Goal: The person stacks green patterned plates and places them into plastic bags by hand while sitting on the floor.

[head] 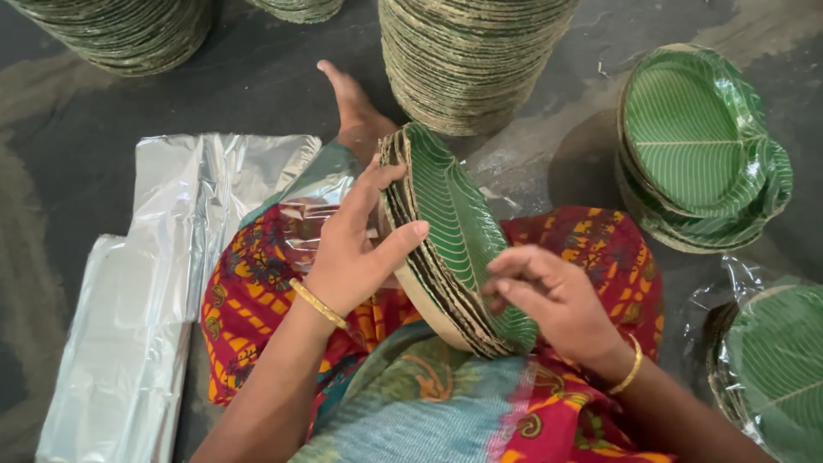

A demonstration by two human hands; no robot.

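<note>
I see my left hand [356, 244] clamped on a stack of green leaf-print plates [450, 249] that stands on edge across my lap, fingers spread over its left, brown-backed side and the thumb hooked over the rim. My right hand [549, 296] is half curled, its fingertips [501, 279] pinching the near rim of the front plate at the right of the stack, so both hands have hold of the same bundle. The stack tilts, its far end up near the middle of the scene and its near end down against my patterned red cloth [257, 283]. A gold bangle [317, 302] sits on the left wrist and another bangle [632, 367] on the right. Beyond the stack a bare foot [351, 107] lies on the dark floor [257, 77], just in front of a tall pile of plates [471, 60] at the far middle, which crowds the far end of what I hold. Another tall pile [120, 30] stands at the far left. To the left of my lap a folded sheet of silvery plastic [163, 274] lies flat on the floor, close beside my left arm. To the far right sits a short wrapped stack of green plates [699, 150], face up, and at the near right another wrapped bundle [767, 369] leans just beside my right forearm, its clear wrap loose around it.
</note>
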